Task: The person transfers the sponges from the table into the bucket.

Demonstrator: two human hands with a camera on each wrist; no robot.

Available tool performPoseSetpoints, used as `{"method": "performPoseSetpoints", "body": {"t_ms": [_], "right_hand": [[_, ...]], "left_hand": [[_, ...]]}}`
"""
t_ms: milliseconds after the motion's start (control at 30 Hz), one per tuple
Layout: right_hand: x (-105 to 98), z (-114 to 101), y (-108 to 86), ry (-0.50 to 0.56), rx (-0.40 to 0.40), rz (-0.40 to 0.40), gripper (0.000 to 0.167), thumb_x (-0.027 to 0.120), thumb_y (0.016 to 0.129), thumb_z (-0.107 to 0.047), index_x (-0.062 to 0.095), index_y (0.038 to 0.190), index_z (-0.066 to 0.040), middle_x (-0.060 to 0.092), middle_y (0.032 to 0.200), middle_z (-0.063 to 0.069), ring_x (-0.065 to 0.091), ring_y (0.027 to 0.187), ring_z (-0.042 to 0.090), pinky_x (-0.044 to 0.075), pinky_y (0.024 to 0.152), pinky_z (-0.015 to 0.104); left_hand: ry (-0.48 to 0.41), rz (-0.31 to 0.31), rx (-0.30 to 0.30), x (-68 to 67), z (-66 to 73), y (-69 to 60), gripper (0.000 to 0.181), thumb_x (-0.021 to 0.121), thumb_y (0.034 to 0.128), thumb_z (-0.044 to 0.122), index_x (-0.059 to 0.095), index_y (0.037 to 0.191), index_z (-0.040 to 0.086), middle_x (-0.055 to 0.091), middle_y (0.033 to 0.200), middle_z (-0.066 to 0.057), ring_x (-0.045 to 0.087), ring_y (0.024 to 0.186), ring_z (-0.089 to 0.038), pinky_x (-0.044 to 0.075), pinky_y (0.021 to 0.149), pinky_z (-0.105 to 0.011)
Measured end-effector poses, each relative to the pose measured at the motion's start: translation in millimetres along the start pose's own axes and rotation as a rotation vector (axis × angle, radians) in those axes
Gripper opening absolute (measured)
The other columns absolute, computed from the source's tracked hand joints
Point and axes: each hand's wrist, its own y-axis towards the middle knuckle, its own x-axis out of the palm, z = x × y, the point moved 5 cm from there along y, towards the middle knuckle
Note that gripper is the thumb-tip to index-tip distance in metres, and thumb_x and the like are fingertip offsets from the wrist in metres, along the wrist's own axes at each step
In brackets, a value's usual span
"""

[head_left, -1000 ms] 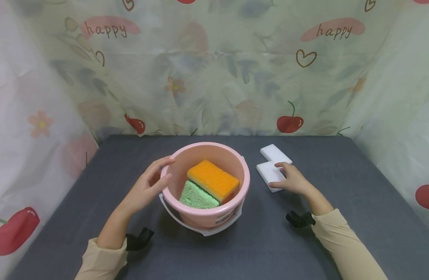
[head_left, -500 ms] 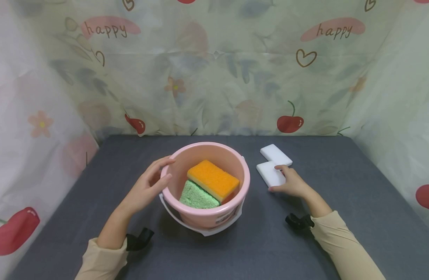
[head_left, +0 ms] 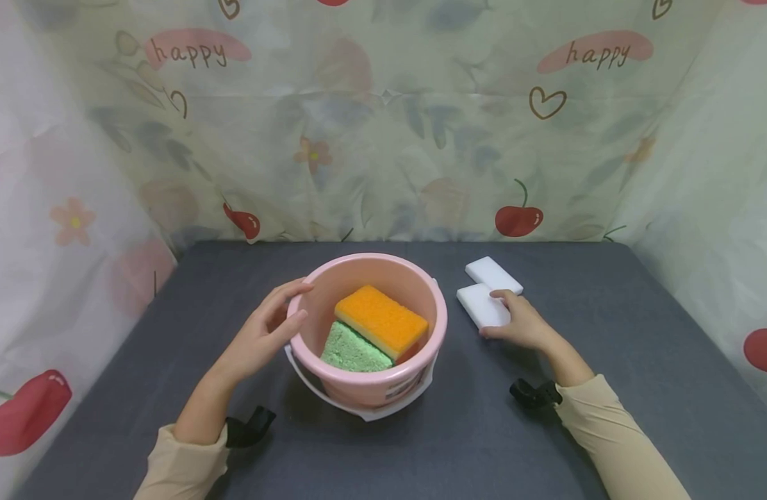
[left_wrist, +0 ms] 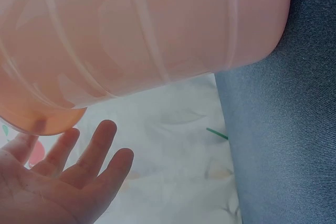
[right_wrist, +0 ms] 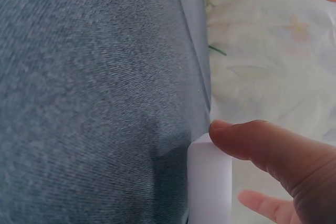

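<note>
In the head view, a pink bucket point(head_left: 367, 389) stands upright in the middle. An orange sponge point(head_left: 381, 319) inside it leans over a green sponge point(head_left: 355, 349). My left hand point(head_left: 261, 337) touches the bucket's left rim with its fingertips; in the left wrist view its fingers look spread and loosely straight. To the right of the bucket, my right hand point(head_left: 527, 323) pinches a white melamine sponge point(head_left: 482, 305) between thumb and fingers. The right wrist view shows the thumb point(right_wrist: 257, 142) on the sponge's edge. Behind it lies a second white sponge point(head_left: 495, 275), partly covered.
A white handle point(head_left: 367, 416) hangs around the bucket's front. Dark grey cloth covers the table point(head_left: 421, 462). A printed curtain point(head_left: 383, 173) encloses the back and sides. Black straps point(head_left: 536, 394) sit on both wrists.
My right hand has closed its thumb and fingers on the nearer white sponge, which has shifted slightly away from me. My left hand and the bucket have not moved.
</note>
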Motion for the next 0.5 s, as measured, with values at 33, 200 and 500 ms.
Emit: {"method": "performPoseSetpoints", "body": {"t_ms": [33,200,500], "right_hand": [[-1,-1,-0.3,0.003,0.001,0.004,0.073,0.074,0.075,-0.024,0.039,0.13,0.009,0.045,0.127,0.038,0.046,0.118,0.048,0.038,0.097,0.056],[-5,-4,-1.8,0.012,0.004,0.025,0.071,0.074,0.075,-0.024,0.04,0.129,0.007,0.046,0.126,0.036,0.047,0.117,0.047,0.039,0.095,0.055],[-12,-9,-2.6,0.006,-0.035,0.064,0.065,0.073,0.076,-0.024,0.045,0.126,0.006,0.049,0.123,0.034,0.048,0.113,0.044,0.039,0.093,0.055]], "left_hand": [[-0.001,-0.001,0.0,0.1,0.1,0.1,0.043,0.05,0.0944,0.01,0.042,0.136,0.008,0.033,0.146,-0.012,0.046,0.112,-0.015,0.045,0.083,-0.014],[-0.004,-0.006,-0.007,0.7,-0.5,1.0,0.043,0.05,0.0944,0.01,0.042,0.136,0.008,0.033,0.146,-0.013,0.044,0.116,-0.027,0.045,0.084,-0.014],[0.003,-0.008,-0.027,-0.1,-0.7,0.5,0.045,0.051,0.0942,0.012,0.041,0.138,0.01,0.032,0.147,-0.011,0.043,0.118,-0.026,0.045,0.086,-0.014]]}}
